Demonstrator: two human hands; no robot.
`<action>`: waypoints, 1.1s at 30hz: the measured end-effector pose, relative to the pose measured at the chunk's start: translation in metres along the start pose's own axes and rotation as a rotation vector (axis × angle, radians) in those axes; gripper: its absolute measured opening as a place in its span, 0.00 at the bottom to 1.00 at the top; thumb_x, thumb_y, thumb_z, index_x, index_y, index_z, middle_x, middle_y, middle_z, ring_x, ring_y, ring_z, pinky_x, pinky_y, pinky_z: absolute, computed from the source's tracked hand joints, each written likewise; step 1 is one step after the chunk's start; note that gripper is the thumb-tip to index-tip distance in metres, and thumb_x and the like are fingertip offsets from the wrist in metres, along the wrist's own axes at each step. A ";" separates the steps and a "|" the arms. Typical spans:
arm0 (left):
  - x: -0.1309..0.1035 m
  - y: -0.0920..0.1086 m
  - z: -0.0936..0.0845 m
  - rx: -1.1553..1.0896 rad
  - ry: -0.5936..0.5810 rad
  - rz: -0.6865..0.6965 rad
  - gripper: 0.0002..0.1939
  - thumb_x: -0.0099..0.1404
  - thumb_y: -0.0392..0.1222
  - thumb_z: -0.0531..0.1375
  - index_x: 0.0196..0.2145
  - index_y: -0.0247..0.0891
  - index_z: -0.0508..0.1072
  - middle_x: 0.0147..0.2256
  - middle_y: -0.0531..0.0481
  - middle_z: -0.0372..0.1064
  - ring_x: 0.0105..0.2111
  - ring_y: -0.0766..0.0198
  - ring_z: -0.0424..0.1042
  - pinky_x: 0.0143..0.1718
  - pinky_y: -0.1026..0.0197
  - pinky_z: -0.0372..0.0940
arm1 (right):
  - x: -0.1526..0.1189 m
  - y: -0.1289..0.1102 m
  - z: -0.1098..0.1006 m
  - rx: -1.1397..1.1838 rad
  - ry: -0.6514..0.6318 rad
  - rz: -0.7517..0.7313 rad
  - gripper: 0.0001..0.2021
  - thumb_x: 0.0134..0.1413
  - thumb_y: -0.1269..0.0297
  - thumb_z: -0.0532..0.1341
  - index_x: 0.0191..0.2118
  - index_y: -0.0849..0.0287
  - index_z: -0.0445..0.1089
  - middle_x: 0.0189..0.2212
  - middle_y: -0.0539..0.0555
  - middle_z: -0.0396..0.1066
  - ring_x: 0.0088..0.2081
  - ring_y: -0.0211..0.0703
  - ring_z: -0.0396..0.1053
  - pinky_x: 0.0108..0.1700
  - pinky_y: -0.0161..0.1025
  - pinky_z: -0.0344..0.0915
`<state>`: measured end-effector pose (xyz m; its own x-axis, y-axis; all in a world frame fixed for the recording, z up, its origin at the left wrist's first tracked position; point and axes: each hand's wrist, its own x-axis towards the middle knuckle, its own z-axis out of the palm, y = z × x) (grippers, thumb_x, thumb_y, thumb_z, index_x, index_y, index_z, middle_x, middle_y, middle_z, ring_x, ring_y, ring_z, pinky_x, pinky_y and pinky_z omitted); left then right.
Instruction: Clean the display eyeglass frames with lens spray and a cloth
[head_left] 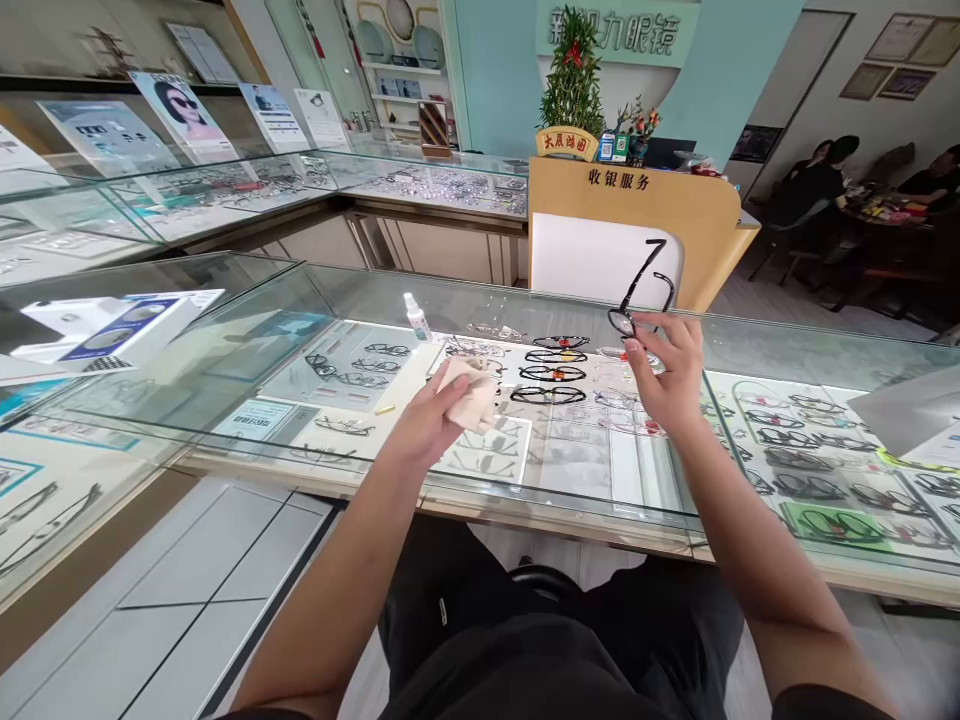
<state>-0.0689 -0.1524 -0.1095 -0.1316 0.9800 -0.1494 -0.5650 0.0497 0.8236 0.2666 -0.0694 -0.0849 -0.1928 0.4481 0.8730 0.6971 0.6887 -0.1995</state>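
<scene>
Raised above the glass counter, my right hand pinches a pair of black-framed glasses. Their temples are unfolded and point upward; part of the frame is hidden by my fingers. My left hand grips a pale, crumpled cleaning cloth over the countertop, apart from the glasses. Just beyond the cloth, a small white spray bottle stands upright on the glass. Between my hands several dark-framed glasses are lined up in a column.
The glass display counter runs across in front of me, with many frames inside. A white and blue box sits on its left part, a white stand on its right. Beyond are a wooden cashier desk and seated people.
</scene>
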 end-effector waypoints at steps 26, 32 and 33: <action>-0.051 0.027 -0.055 -0.177 0.238 -0.124 0.21 0.85 0.49 0.52 0.52 0.37 0.82 0.35 0.48 0.76 0.26 0.67 0.74 0.24 0.66 0.71 | -0.012 -0.033 0.011 -0.059 -0.324 -0.183 0.11 0.76 0.61 0.60 0.48 0.53 0.81 0.45 0.56 0.86 0.53 0.58 0.77 0.55 0.57 0.63; -0.056 0.035 -0.068 -0.194 0.277 -0.147 0.22 0.85 0.47 0.53 0.51 0.29 0.82 0.35 0.43 0.77 0.31 0.64 0.79 0.33 0.64 0.78 | -0.006 -0.025 -0.006 -0.114 -0.456 -0.204 0.14 0.77 0.58 0.58 0.44 0.54 0.81 0.43 0.56 0.86 0.49 0.59 0.77 0.54 0.57 0.63; -0.058 0.035 -0.069 -0.174 0.273 -0.150 0.20 0.84 0.46 0.54 0.50 0.30 0.82 0.36 0.43 0.78 0.31 0.64 0.79 0.33 0.64 0.78 | -0.003 -0.015 -0.010 -0.177 -0.458 -0.165 0.15 0.77 0.57 0.57 0.45 0.54 0.82 0.43 0.57 0.86 0.49 0.60 0.77 0.54 0.57 0.63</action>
<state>-0.1368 -0.2205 -0.1099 -0.2361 0.8755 -0.4217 -0.7220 0.1324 0.6791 0.2634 -0.0868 -0.0797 -0.5650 0.5727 0.5940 0.7305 0.6819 0.0374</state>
